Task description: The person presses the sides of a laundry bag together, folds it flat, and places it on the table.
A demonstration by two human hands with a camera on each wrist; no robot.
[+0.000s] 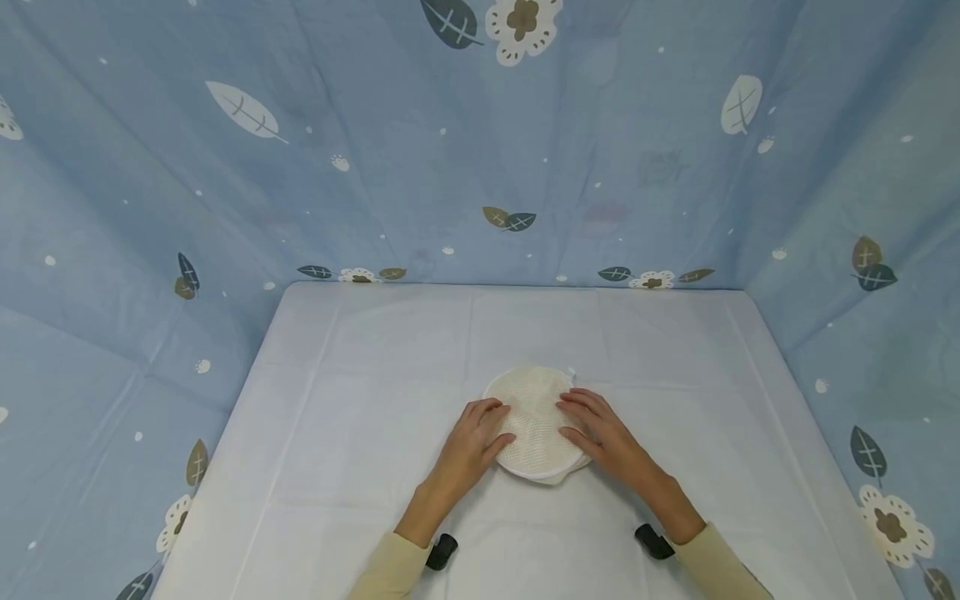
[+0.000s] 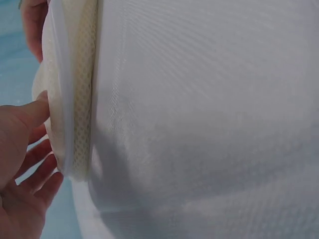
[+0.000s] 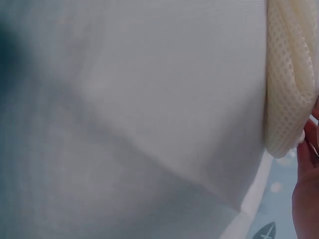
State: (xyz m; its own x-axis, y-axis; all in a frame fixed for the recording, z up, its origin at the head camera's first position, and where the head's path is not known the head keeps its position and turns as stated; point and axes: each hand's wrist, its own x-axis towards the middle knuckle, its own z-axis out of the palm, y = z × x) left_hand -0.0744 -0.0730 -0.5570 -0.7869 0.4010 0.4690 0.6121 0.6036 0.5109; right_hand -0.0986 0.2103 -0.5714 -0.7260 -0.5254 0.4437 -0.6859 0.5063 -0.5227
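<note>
A round cream mesh laundry bag [image 1: 534,425] with white piping around its edge lies on the white-covered table. On its left side rests my left hand [image 1: 471,442], fingers and thumb relaxed and spread at the rim. In the left wrist view the bag [image 2: 82,99] appears edge-on, and the thumb of the left hand [image 2: 25,149] touches its upper face. My right hand [image 1: 603,433] lies over the bag's right side with fingers loosely extended. The right wrist view catches a soft bulging fold of mesh [image 3: 286,99], with the right hand's fingers [image 3: 305,162] at its end.
A white cloth [image 1: 360,375] with fold creases covers the table. Blue patterned curtains [image 1: 420,167] stand behind the table and at both sides. Black wrist devices [image 1: 442,552] sit at both cuffs.
</note>
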